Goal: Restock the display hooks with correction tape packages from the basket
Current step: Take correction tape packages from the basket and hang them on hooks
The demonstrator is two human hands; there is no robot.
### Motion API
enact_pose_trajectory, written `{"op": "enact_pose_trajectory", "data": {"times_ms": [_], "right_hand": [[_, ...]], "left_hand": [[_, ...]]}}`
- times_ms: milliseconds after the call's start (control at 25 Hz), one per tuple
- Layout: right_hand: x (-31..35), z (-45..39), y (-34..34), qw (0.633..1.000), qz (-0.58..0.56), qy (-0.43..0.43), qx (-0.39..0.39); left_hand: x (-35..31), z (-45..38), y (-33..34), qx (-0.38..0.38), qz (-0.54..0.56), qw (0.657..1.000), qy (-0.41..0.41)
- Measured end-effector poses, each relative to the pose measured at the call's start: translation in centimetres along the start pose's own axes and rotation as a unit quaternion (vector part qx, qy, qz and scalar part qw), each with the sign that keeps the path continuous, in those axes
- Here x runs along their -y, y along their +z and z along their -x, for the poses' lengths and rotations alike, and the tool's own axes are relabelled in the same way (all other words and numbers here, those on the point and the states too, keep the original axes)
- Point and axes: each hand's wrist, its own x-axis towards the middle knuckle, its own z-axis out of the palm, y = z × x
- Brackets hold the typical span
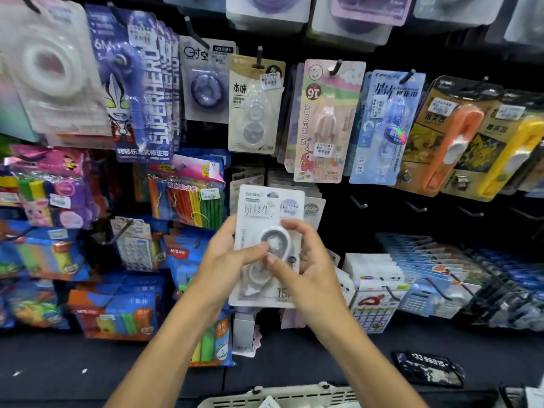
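I hold one white correction tape pack upright in front of the display, near the middle of my view, with both hands on it. My left hand grips its left edge, thumb curled across the clear blister over the tape. My right hand pinches the right side, thumb on the blister and fingers curled round the edge. The top of the pack overlaps a row of grey-and-white packs hanging just behind it; I cannot tell whether it is on a hook. At 3 o'clock from the pack, bare black hooks stick out of the dark panel. At 12 o'clock hang a beige pack and a pink one. The cream basket sits at 6 o'clock, at the bottom edge, its rim showing between my forearms.
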Motion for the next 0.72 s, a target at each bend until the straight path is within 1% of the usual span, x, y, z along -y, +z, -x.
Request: {"op": "enact_pose_trajectory", "data": {"times_ms": [40, 80, 120, 160, 200, 240, 280, 360, 440, 560, 640, 720], "right_hand": [[0.1, -0.4, -0.4, 0.999, -0.023, 0.002, -0.032], [0.1, -0.7, -1.1, 0.997, -0.029, 0.013, -0.066], [-0.1, -0.8, -1.8, 0.995, -0.02, 0.031, -0.089], [-0.3, -0.6, -2.5, 0.994, -0.005, 0.052, -0.095], [-0.5, -0.4, -3.1, 0.994, 0.001, 0.071, -0.087], [-0.6, -0.5, -3.5, 0.994, 0.001, 0.082, -0.076], [-0.8, -0.9, -3.7, 0.994, 0.009, 0.087, -0.07], [-1.3, -2.5, -3.9, 0.991, 0.076, 0.085, -0.066], [-2.1, -4.7, -3.8, 0.983, 0.159, 0.073, -0.049], [-4.2, -7.6, -3.2, 0.97, 0.236, 0.049, -0.03], [-5.6, -9.4, -3.2, 0.961, 0.27, 0.059, -0.028], [-6.7, -11.3, -3.5, 0.948, 0.31, 0.076, -0.003]], "left_hand": [[-0.2, -0.2, 0.1, -0.019, -0.072, 0.996, 0.039], [-0.3, -0.5, 0.0, -0.063, -0.174, 0.979, 0.082], [-0.5, -0.9, -0.3, -0.109, -0.279, 0.946, 0.123], [-0.8, -1.4, -0.6, -0.133, -0.355, 0.913, 0.153], [-1.0, -2.1, -0.9, -0.129, -0.4, 0.893, 0.16], [-1.1, -2.8, -1.0, -0.105, -0.426, 0.886, 0.148], [-1.1, -3.3, -1.1, -0.075, -0.44, 0.886, 0.127], [-0.8, -4.3, -0.9, -0.034, -0.449, 0.888, 0.093], [-0.9, -4.7, -0.8, -0.041, -0.449, 0.888, 0.093], [-1.1, -4.8, -1.1, -0.049, -0.461, 0.88, 0.103], [-0.8, -4.7, -1.5, -0.038, -0.465, 0.878, 0.107], [-0.2, -4.8, -1.9, -0.034, -0.462, 0.879, 0.115]]}}
